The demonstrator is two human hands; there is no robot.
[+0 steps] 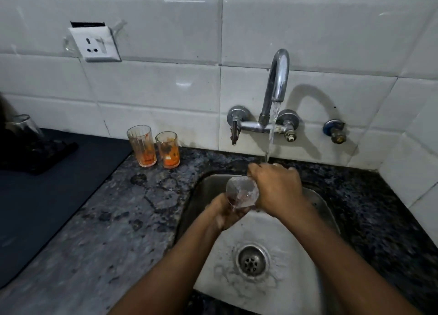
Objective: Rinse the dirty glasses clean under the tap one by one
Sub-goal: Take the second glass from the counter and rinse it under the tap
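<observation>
Over the steel sink (322, 210) I hold a clear glass (241, 192) tilted on its side. My left hand (222, 214) grips its base from below. My right hand (276, 189) covers its mouth end, fingers hidden at the rim. Water runs from the chrome tap (278, 77) and lands on my right hand's fingers. Two dirty glasses stand upright on the counter by the wall: a taller ribbed one (141, 146) and a shorter one (167, 150), both smeared with orange residue.
Speckled granite counter (118, 220) surrounds the sink. A dark mat (35, 196) lies at the left, with a clear glass (25, 125) at its far end. The sink drain (251, 260) is below my forearms. A wall socket (96, 43) and a spare valve (335, 131) sit on the tiled wall.
</observation>
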